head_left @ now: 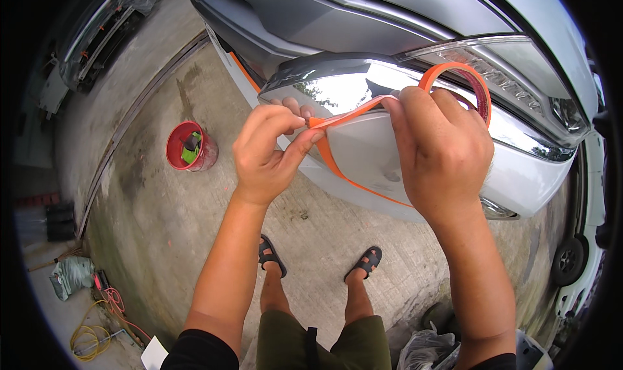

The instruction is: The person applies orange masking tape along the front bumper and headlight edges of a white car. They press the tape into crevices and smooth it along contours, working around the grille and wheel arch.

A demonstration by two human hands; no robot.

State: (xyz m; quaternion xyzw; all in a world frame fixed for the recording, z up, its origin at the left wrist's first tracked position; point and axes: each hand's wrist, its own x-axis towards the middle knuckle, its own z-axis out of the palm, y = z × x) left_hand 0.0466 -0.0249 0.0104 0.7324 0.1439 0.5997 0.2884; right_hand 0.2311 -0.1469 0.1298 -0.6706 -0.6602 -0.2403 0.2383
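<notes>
while left hand (269,149) pinches tape (355,114) | right hand (448,151): one roll (480,88) | one bucket (206,155)

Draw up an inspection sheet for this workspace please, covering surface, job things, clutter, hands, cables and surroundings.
Surface: concrete floor, stained in places.
Job's things: orange tape roll; upper orange strip; lower orange strip seen against the white bumper.
Clutter: red bucket with something green inside; plastic bag, lower left; clear plastic, lower right.
Hands: left hand pinches the upper strip; right hand holds the roll.
Cables: yellow cord and red cord, lower left, possibly hoses.
Surroundings: silver car ahead; white vehicle, far right.
</notes>
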